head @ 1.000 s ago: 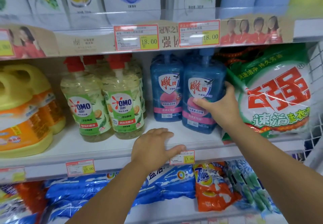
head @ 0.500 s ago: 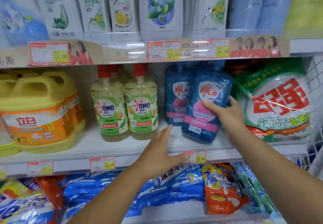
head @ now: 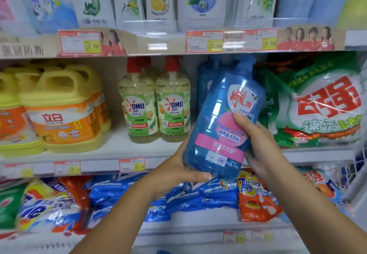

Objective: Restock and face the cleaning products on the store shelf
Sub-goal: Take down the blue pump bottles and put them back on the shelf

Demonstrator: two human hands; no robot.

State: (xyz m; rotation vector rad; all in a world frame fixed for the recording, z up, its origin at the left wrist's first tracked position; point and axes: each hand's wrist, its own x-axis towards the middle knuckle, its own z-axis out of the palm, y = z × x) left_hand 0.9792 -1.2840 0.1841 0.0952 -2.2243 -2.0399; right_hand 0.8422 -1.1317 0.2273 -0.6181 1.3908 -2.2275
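Both hands on the blue detergent bottle (head: 222, 126). Left hand (head: 174, 172) cups the base, thumb wrapped under. Right hand (head: 260, 148) grips the right side, thumb on the label. Bottle is tilted in the air, just in front of the middle shelf (head: 99, 166) edge. Farther back, a second blue bottle (head: 202, 87) sits in the slot; OMO bottles (head: 156, 110) to its left look faced. Likely still to do: set this one back, label out.

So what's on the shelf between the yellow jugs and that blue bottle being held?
The head view shows two OMO bottles with red pump tops, side by side, between the yellow jugs and the blue bottle.
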